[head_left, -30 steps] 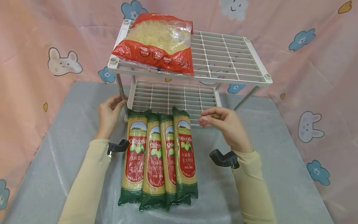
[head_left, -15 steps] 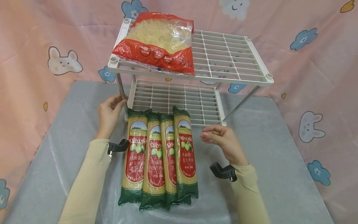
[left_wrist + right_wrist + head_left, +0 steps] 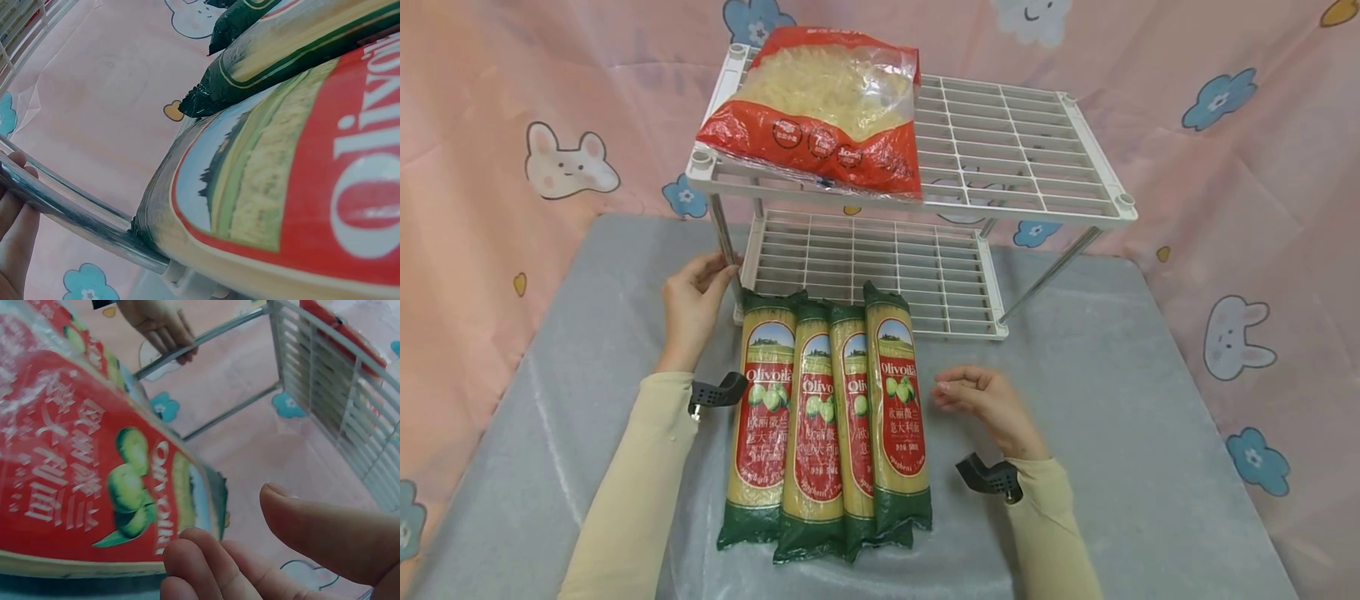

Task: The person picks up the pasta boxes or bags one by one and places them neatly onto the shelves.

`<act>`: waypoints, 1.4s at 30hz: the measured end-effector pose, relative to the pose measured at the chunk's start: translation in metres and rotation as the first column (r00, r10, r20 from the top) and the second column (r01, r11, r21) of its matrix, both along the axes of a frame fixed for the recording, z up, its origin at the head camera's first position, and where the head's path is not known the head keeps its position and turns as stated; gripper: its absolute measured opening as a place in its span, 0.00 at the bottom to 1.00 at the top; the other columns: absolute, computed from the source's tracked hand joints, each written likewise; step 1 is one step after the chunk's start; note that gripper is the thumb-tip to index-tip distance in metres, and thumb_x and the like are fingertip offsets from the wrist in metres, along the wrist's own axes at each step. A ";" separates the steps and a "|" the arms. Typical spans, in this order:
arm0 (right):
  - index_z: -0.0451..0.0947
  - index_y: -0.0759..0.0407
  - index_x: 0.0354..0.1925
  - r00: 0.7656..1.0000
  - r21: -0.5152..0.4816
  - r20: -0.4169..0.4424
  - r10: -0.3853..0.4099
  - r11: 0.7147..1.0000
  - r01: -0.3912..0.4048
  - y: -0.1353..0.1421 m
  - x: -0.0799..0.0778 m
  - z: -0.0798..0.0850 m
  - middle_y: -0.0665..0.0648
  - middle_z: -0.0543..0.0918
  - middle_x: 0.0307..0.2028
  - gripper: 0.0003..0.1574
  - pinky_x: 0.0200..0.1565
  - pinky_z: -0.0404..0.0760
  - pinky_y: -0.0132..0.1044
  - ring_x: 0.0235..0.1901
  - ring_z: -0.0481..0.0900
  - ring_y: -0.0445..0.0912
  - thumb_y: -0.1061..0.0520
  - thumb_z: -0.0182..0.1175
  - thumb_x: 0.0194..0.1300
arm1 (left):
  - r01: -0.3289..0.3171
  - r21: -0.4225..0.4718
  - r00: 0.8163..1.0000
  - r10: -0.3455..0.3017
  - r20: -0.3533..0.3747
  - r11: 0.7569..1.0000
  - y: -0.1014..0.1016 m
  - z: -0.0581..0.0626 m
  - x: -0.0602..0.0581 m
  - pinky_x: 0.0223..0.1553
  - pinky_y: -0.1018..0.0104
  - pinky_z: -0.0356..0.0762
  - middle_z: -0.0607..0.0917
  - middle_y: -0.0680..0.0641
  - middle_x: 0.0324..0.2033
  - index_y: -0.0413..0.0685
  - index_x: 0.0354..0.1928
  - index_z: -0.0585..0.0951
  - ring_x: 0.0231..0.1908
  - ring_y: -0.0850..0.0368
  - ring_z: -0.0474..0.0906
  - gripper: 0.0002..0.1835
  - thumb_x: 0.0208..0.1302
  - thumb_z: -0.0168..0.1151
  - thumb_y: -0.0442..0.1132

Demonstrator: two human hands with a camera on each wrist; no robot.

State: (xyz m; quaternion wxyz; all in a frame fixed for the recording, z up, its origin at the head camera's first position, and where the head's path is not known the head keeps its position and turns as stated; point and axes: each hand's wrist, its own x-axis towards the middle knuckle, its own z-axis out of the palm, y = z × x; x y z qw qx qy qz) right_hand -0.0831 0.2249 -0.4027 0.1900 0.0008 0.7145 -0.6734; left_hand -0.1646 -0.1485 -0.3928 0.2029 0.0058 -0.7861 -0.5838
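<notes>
4 Olivoilà spaghetti packs [image 3: 816,417], red "10min" bag [image 3: 831,96], left fingers [image 3: 702,266] gripping post [image 3: 721,227]

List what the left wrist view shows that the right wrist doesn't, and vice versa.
Left wrist only: the white corner piece at the foot of the rack post; the right wrist view hides that end behind the packs.

Right wrist only: the right hand, its thumb apart from its fingertips and holding nothing, plus the green olives printed on a label.

Both: the left hand gripping the rack post, spaghetti packs up close, part of the upper shelf, and the pink backdrop.
</notes>
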 end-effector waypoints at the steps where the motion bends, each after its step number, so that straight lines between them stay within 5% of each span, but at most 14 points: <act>1: 0.68 0.86 0.48 1.000 -0.003 0.007 0.000 1.000 0.000 0.000 0.000 -0.002 0.54 0.85 0.33 0.22 0.43 0.83 0.40 0.37 0.83 0.47 0.66 0.57 0.64 | -0.001 0.000 1.000 0.001 0.000 1.000 0.000 0.000 0.000 0.49 0.70 0.78 0.85 0.39 0.43 0.33 0.48 0.81 0.36 0.76 0.78 0.13 0.65 0.60 0.35; 15: 0.70 0.82 0.48 0.998 0.058 0.057 0.016 0.998 -0.019 -0.002 0.003 -0.025 0.60 0.84 0.37 0.20 0.44 0.82 0.38 0.36 0.82 0.44 0.65 0.57 0.65 | 0.000 0.006 1.000 0.000 0.016 1.000 0.000 0.000 -0.001 0.49 0.69 0.78 0.84 0.39 0.45 0.35 0.49 0.81 0.39 0.73 0.79 0.13 0.65 0.60 0.35; 28: 0.73 0.79 0.46 0.996 0.111 0.086 0.013 0.994 -0.022 -0.009 0.000 -0.037 0.55 0.84 0.36 0.18 0.44 0.82 0.36 0.35 0.81 0.41 0.64 0.59 0.63 | 0.007 0.017 1.000 -0.007 -0.003 1.000 0.000 0.000 -0.001 0.49 0.69 0.78 0.85 0.40 0.44 0.35 0.48 0.81 0.37 0.75 0.78 0.13 0.64 0.61 0.35; 42: 0.73 0.79 0.46 0.995 0.117 0.103 0.011 0.993 -0.023 -0.018 -0.002 -0.040 0.55 0.83 0.34 0.18 0.42 0.83 0.37 0.34 0.82 0.42 0.63 0.58 0.64 | 0.004 0.029 1.000 -0.005 0.006 1.000 -0.001 -0.002 -0.002 0.50 0.69 0.77 0.84 0.39 0.44 0.35 0.49 0.81 0.38 0.74 0.79 0.14 0.64 0.61 0.35</act>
